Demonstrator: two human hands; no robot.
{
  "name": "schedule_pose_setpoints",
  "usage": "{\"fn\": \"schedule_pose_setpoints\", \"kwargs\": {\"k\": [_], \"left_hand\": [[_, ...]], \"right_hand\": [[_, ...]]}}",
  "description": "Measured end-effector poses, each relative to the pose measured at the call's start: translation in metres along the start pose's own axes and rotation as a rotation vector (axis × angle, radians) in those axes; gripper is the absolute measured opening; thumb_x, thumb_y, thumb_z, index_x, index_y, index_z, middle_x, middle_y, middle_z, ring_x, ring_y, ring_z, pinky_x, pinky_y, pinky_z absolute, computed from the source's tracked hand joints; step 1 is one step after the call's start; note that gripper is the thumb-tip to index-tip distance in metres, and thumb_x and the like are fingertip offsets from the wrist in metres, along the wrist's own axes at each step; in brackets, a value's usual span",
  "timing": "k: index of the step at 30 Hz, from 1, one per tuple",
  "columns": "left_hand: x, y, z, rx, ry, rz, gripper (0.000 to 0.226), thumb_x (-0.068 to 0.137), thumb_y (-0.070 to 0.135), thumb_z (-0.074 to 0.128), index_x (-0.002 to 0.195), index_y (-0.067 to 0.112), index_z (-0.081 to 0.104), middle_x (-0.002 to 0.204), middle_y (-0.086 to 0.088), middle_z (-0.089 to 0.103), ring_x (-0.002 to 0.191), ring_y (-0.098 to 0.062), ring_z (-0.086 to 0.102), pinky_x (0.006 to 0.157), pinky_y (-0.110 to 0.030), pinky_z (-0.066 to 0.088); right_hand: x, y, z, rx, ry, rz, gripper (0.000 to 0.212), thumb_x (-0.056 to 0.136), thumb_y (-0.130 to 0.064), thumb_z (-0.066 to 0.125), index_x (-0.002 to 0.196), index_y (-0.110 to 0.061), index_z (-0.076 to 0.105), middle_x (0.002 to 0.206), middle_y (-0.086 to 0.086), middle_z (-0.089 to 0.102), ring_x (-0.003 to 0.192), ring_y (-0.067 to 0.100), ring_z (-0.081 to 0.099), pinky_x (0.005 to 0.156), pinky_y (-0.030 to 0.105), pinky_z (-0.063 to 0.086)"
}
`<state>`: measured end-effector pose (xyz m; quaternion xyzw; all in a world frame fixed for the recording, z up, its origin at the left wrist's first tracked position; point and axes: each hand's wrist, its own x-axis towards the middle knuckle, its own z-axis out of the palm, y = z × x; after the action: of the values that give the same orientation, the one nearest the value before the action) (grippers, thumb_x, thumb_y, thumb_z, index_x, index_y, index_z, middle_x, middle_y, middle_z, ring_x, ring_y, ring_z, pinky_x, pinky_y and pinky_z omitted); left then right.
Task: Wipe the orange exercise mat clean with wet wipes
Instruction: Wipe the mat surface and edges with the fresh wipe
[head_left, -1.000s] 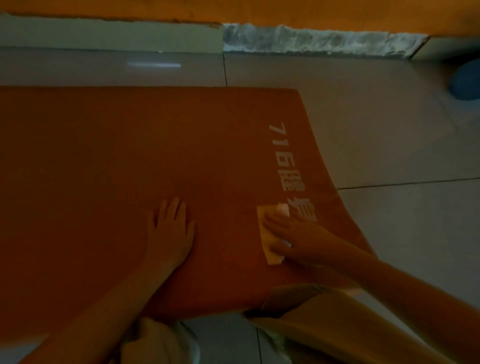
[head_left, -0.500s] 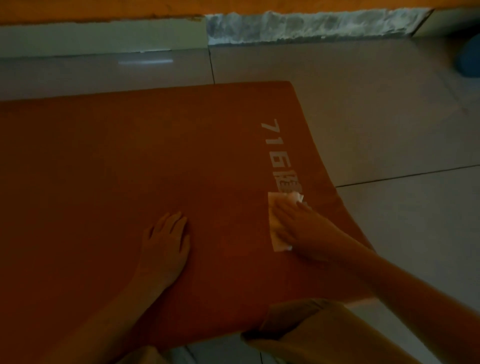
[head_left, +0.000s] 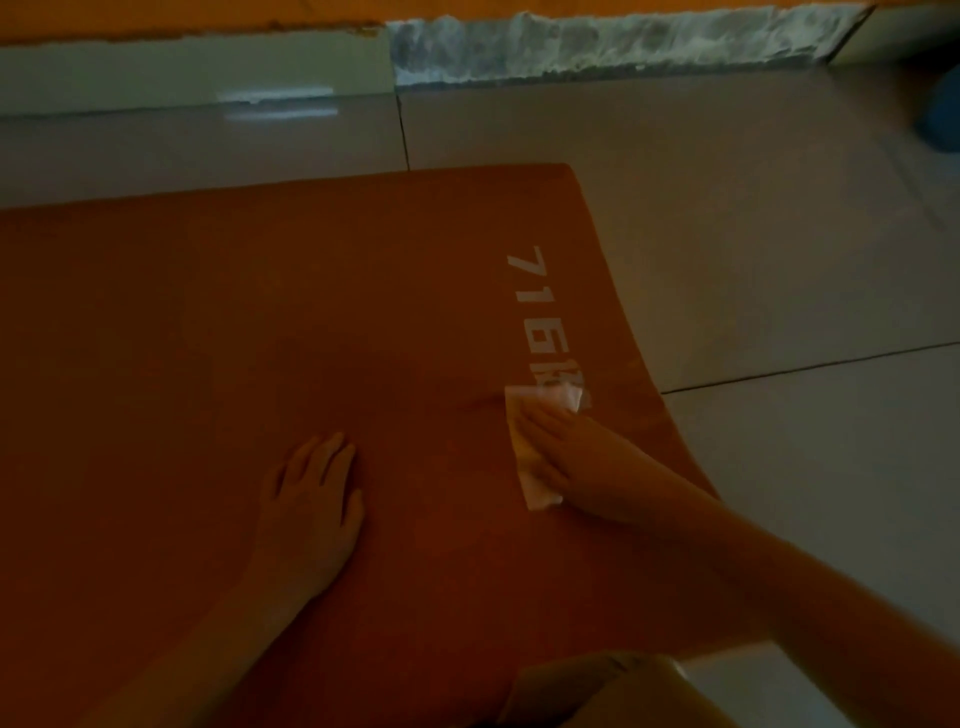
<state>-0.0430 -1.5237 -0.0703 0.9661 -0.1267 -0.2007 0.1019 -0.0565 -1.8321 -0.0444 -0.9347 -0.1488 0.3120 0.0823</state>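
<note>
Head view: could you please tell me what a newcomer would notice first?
The orange mat fills the left and centre, with white 716 lettering near its right edge. The right hand presses a white wipe onto the lettering's near end; the left hand lies flat beside it.

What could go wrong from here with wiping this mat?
The orange mat shows a small ripple beside the wet wipe; the right hand pressing flat on the wipe could bunch it further, though the left hand lying flat on the mat may steady it. The wipe's far corner looks crumpled and might roll up. It overlaps the white lettering, which rubbing might wear.
</note>
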Motion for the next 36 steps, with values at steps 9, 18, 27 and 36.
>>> {"fn": "schedule_pose_setpoints", "kwargs": {"k": [9,18,27,36], "left_hand": [[0.005,-0.007,0.008,0.024,0.048,0.04,0.06,0.09,0.043,0.029,0.129,0.008,0.057,0.138,-0.012,0.052,0.13,-0.024,0.03,0.098,-0.061,0.041],[0.054,-0.009,0.013,-0.03,0.057,0.11,0.074,0.096,0.064,0.008,0.147,0.018,0.035,0.156,0.001,0.026,0.143,-0.009,0.007,0.112,-0.056,0.024],[0.116,-0.02,-0.008,-0.021,0.109,0.11,0.079,0.09,0.07,0.01,0.151,0.024,0.026,0.159,0.01,0.008,0.146,-0.007,-0.006,0.118,-0.045,-0.002],[0.171,-0.014,-0.028,0.011,0.117,0.132,0.092,0.081,0.082,0.01,0.151,0.024,0.026,0.158,0.009,0.006,0.147,-0.014,-0.002,0.117,-0.055,0.001]], "right_hand": [[0.027,0.009,0.003,-0.022,0.009,-0.139,0.063,0.1,-0.047,0.015,0.152,-0.02,-0.008,0.159,-0.004,-0.011,0.142,0.01,-0.019,0.116,0.032,-0.008],[0.103,0.012,-0.01,0.032,0.222,0.118,0.061,0.1,-0.042,0.01,0.15,-0.015,-0.013,0.159,0.002,-0.017,0.146,0.022,-0.017,0.12,0.043,-0.006],[0.138,0.056,-0.044,-0.234,0.208,-0.114,0.068,0.089,-0.054,-0.001,0.144,-0.018,-0.019,0.151,0.0,-0.023,0.139,0.017,-0.024,0.109,0.032,-0.02],[0.215,0.064,-0.097,-0.141,0.232,0.004,0.066,0.103,-0.045,0.02,0.151,-0.015,-0.013,0.158,0.005,-0.019,0.146,0.022,-0.017,0.119,0.041,-0.009]]}}
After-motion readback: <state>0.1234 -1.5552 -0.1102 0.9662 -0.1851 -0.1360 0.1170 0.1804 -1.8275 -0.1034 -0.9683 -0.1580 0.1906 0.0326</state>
